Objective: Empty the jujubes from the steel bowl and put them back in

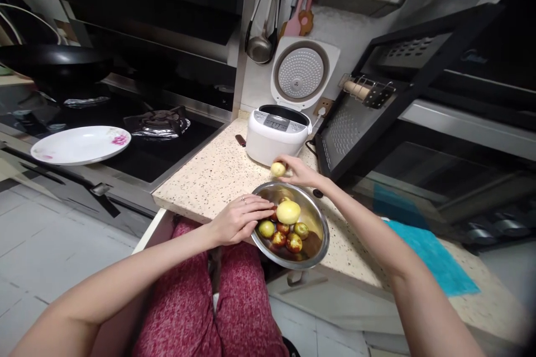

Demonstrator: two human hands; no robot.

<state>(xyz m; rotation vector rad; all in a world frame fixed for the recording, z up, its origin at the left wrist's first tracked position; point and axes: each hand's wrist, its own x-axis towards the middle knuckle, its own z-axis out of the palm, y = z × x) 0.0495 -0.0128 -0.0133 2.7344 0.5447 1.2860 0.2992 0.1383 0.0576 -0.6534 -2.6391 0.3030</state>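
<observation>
The right hand [299, 171] holds a small pale yellow fruit [278, 169] in its fingertips, above the table [209, 178] just outside the bowl's 12 o'clock edge. The left hand [245, 215], a ring on one finger, lies over the rim at 9 o'clock, its fingers stretched together inward with the tips at a reddish jujube [274, 214]; I cannot tell whether it grips the rim.

The stainless steel bowl [320, 231] sits at the table's edge. Take its middle as the clock's centre, with 12 o'clock at the top of the view. In it, a larger pale yellow fruit [288, 212] lies near 12, touching or close to several smaller brown-and-green jujubes [293, 242] spread from 3 round through 6 to 9.

Beyond the bowl at 12 stands a white rice cooker [272, 142], its lid [304, 70] raised. A small dark brown object [240, 140] lies beside it at 11. Higher at 12, a ladle [259, 49] and pink utensils [293, 25] hang on the wall.

Toward 10 are a gas burner [159, 121] and, farther out, a black wok [54, 64]; between 9 and 10, a white floral plate [79, 145]. A dark appliance [343, 128] stands at 2, and a turquoise cloth [431, 259] lies between 3 and 4.
</observation>
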